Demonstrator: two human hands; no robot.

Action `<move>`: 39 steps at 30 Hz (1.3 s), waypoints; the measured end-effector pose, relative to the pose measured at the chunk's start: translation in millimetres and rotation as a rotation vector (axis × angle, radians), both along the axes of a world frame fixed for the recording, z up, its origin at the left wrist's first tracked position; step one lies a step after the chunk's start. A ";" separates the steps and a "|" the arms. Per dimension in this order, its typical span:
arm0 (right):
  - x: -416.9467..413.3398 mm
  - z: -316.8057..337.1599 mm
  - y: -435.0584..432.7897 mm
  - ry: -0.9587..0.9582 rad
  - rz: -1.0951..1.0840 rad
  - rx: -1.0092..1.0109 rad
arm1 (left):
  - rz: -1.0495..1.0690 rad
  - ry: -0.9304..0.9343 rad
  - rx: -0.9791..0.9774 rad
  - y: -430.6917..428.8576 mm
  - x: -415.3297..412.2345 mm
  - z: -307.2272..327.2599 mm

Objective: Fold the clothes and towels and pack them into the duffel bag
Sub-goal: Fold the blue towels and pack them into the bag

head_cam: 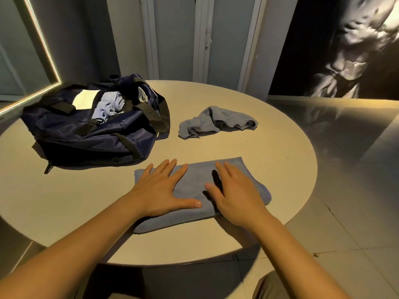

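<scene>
Pressing: we lay our left hand and right hand flat, fingers straight and gripping nothing, on the folded blue towel near the bench front edge.
Risk: lifting it one-handed could let our folds spring open.
Crumpled towel: mid-bench, unfolded.
Duffel bag: far left, open, rolled towels inside; its slack mouth may snag our bundle.

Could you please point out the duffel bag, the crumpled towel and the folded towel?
duffel bag (103, 134), head view, near side panel.
crumpled towel (207, 117), head view, its middle.
folded towel (194, 180), head view, its bare middle.
</scene>
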State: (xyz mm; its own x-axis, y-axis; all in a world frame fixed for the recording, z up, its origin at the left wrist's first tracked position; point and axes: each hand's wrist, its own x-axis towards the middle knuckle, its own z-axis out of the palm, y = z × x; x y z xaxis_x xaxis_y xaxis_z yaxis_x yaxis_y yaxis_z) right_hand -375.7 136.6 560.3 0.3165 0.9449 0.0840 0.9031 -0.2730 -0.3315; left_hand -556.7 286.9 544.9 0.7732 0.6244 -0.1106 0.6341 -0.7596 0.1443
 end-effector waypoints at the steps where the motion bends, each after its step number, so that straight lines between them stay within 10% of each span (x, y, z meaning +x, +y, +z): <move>1: -1.0 -8.0 -0.6 -0.055 0.010 -0.084 | 0.008 -0.002 -0.002 -0.4 -0.4 -0.3; 12: 44.1 -21.7 -39.5 -0.115 -0.016 -0.219 | -0.060 -0.012 -0.009 -2.4 -10.6 -1.0; 20: 39.0 -11.0 -36.6 -0.160 -0.063 0.072 | 0.105 -0.087 0.006 -20.1 -59.4 -2.4; 26: -31.3 -0.7 -27.8 0.087 0.366 0.138 | 0.161 -0.207 0.025 -24.8 -82.4 0.3; 39: -103.6 -13.7 -25.9 -0.063 0.596 0.252 | 0.152 -0.491 0.157 -9.0 -112.7 3.0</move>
